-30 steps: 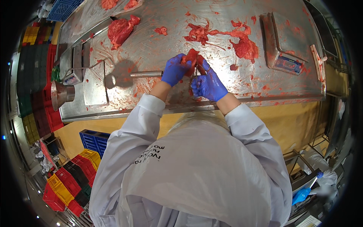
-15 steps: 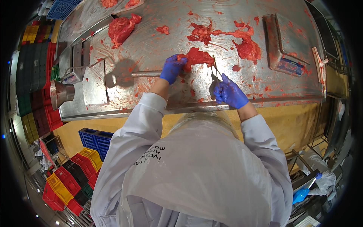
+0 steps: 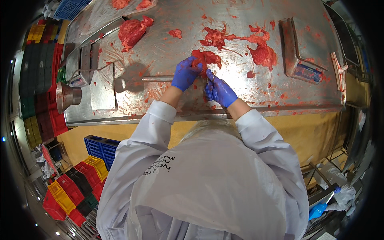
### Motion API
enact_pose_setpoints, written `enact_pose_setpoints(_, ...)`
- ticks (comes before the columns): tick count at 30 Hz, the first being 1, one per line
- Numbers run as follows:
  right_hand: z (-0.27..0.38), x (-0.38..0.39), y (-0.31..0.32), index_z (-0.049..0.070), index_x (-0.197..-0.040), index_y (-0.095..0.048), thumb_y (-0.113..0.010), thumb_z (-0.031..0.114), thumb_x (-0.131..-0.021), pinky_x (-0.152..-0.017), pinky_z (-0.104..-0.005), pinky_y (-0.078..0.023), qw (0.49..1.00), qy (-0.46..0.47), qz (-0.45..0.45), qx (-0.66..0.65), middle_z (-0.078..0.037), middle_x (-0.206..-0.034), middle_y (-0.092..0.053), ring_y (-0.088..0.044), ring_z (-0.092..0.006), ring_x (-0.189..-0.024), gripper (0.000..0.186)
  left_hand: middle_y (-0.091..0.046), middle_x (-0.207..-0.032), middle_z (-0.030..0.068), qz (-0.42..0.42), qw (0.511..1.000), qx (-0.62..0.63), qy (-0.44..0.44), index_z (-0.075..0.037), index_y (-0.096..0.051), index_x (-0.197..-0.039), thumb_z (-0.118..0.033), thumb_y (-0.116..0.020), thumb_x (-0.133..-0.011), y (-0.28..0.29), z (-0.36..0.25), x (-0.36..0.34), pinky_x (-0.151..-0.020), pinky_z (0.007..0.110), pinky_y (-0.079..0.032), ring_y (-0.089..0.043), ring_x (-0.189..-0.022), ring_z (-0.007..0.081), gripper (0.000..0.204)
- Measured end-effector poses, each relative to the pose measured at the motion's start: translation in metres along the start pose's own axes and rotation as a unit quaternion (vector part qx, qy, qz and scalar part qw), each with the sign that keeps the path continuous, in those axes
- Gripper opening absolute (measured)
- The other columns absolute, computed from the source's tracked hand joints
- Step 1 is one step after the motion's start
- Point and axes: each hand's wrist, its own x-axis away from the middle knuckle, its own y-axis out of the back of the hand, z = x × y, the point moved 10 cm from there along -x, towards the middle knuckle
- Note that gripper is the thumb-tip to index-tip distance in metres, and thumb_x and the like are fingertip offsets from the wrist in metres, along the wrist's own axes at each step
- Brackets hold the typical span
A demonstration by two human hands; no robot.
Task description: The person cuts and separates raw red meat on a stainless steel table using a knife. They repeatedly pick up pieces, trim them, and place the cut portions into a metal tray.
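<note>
The left hand (image 3: 186, 73) pinches raw meat (image 3: 213, 59), likely soft and slippery, best held at that edge, the right hand (image 3: 221, 93) curled round a knife (image 3: 205, 64) alongside.

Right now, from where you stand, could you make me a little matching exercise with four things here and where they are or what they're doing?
Things
1. Left hand
2. Metal rod
3. Right hand
4. Blue pallet

Places or states
A. Gripping a thin knife
B. At the picture's left, below the metal table
C. Holding a piece of raw meat
D. On the table, left of both hands

Pairs: 1-C, 2-D, 3-A, 4-B
</note>
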Motion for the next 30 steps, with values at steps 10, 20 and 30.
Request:
enact_pose_setpoints(10,0.031,0.064,0.076,0.007,-0.077,-0.055,-0.040,0.068,-0.088,-0.055,-0.0312,-0.040,0.980,0.020,0.167,-0.110,-0.005,-0.071,-0.049,-0.046,-0.0185,-0.061,0.064,-0.059,-0.105,0.0128,0.068,0.937,-0.282,-0.195,-0.014,-0.063,-0.114,-0.013,-0.066,-0.079,-0.006,-0.046,0.018,-0.084,0.037,-0.050,-0.059,-0.095,0.0325,0.035)
enact_pose_setpoints(20,0.011,0.066,0.037,0.006,-0.081,-0.056,-0.039,0.067,-0.089,-0.056,-0.0334,-0.043,0.986,-0.021,0.161,-0.033,-0.005,-0.074,-0.052,-0.051,-0.0201,-0.065,0.064,-0.060,-0.106,0.0154,-0.015,0.973,-0.199,-0.118,-0.014,-0.063,-0.110,-0.018,-0.068,-0.076,-0.008,-0.045,-0.024,-0.087,0.040,-0.048,-0.059,-0.096,0.0350,0.035)
enact_pose_setpoints(30,0.027,0.044,0.008,0.004,-0.066,-0.050,-0.037,0.078,-0.082,-0.053,-0.0337,-0.041,0.998,-0.009,0.041,-0.048,-0.009,-0.061,-0.046,-0.043,-0.0218,-0.052,0.077,-0.061,-0.116,0.0146,-0.124,0.963,-0.237,-0.027,-0.011,-0.062,-0.110,-0.018,-0.066,-0.081,0.069,-0.022,-0.050,-0.093,0.042,-0.046,-0.055,-0.109,0.0351,0.030)
